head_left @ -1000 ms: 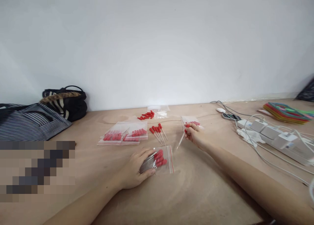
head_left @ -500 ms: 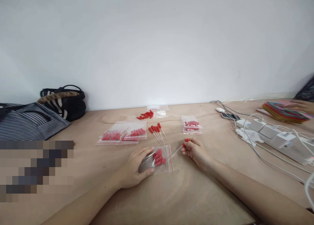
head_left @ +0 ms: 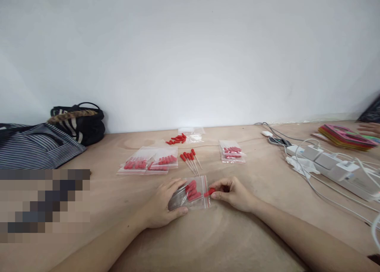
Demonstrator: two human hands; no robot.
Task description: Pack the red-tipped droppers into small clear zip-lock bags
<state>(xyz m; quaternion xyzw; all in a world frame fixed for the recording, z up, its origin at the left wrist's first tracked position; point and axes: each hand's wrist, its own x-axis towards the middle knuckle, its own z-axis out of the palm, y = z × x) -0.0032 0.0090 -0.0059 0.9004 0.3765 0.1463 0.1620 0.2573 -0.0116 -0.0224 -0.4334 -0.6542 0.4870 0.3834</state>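
A clear zip bag [head_left: 197, 204] with several red-bulbed droppers lies in front of me. My left hand [head_left: 166, 203] grips its left end, thumb below and fingers above. At the bag's right, red-lined mouth, my right hand [head_left: 227, 193] pinches the red bulb of a dropper [head_left: 211, 191], whose front part is inside the bag. Several loose droppers [head_left: 190, 156] lie just beyond the bag. Filled bags [head_left: 148, 161] rest at the left, and another filled bag [head_left: 232, 151] at the right. Farther back are loose red bulbs [head_left: 178, 138] and clear tubes [head_left: 194, 137].
A power strip [head_left: 332, 169] with white chargers and cables spreads over the right side, near a phone [head_left: 279, 141]. Colourful foam frames [head_left: 346, 136] lie at the far right beside another person's hand [head_left: 369, 127]. Black [head_left: 86, 123] and striped bags [head_left: 47, 145] sit at the left.
My right hand has moved left to the bag's mouth, sliding the dropper farther in. My left hand stays on the bag. The other person's hand has drawn back from the foam frames.
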